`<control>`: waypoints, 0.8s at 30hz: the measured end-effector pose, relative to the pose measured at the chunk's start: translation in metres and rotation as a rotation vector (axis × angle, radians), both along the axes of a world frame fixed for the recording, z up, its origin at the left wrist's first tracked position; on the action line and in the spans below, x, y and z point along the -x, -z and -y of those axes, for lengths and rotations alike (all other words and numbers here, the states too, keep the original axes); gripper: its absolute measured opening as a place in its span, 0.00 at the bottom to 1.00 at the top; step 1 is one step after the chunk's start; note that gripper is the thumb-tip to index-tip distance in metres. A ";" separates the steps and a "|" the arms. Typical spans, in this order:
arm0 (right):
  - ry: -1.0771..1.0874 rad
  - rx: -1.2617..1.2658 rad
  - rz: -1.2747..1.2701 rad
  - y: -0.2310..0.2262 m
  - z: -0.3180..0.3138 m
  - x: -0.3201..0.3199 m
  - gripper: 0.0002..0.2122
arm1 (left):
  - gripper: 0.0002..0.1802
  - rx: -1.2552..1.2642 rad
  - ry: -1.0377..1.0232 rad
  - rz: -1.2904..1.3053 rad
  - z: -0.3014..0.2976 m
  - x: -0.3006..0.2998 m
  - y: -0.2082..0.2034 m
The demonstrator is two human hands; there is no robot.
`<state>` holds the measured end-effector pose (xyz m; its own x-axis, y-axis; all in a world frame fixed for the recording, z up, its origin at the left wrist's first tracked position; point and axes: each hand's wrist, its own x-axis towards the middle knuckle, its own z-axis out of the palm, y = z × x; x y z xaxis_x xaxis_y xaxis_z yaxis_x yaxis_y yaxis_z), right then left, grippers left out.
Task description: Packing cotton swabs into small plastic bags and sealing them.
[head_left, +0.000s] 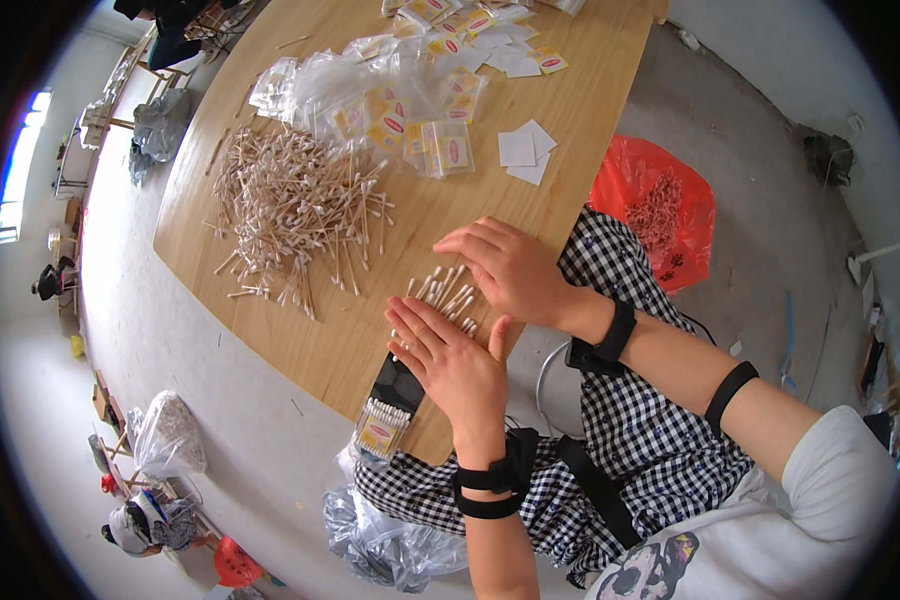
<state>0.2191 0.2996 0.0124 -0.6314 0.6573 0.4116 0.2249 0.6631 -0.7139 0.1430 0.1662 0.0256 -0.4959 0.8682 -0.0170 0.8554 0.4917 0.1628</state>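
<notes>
Cotton swabs (442, 290) lie in a small loose bunch on the near right part of the wooden desk (590, 75), between the person's two hands. The left hand (442, 358) is palm down over the near side of the bunch, its fingers extended and slightly parted, thumb out to the right; it is not clenched. The right hand (500, 268) arches at the far right side of the bunch, fingers together and gently bent, likewise unclenched; whether its hidden fingertips touch the swabs, I cannot tell.

A large swab pile (285, 195) spreads over the left part of the desk. Beyond it lie clear bags (325, 90), many with yellow-and-white labels, and to their right a few white cards (518, 150). Near the left hand, at the desk's near edge, a filled swab packet (380, 428) sits beside a black pad (398, 385). Right of the desk is a red plastic bag (695, 215) holding pinkish strands.
</notes>
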 end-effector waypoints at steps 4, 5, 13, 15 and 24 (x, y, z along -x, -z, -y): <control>0.012 0.178 -0.094 -0.003 0.003 -0.001 0.16 | 0.59 0.021 0.014 0.004 0.003 0.000 -0.004; 0.010 0.176 -0.093 -0.004 0.004 -0.001 0.16 | 0.57 0.034 0.023 -0.012 0.004 0.001 -0.005; -0.054 0.262 -0.128 -0.016 0.002 -0.003 0.15 | 0.38 -0.477 -0.273 0.322 0.034 0.017 -0.017; -0.105 0.182 -0.085 -0.011 0.001 -0.005 0.15 | 0.36 -0.490 -0.253 0.354 0.043 0.019 -0.021; -0.198 0.019 0.031 -0.009 0.001 -0.008 0.14 | 0.62 -0.023 0.041 0.087 0.016 -0.001 -0.018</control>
<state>0.2272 0.2988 0.0216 -0.7611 0.5266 0.3787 0.1136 0.6831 -0.7215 0.1436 0.1499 0.0439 -0.4575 0.8884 -0.0378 0.8569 0.4518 0.2480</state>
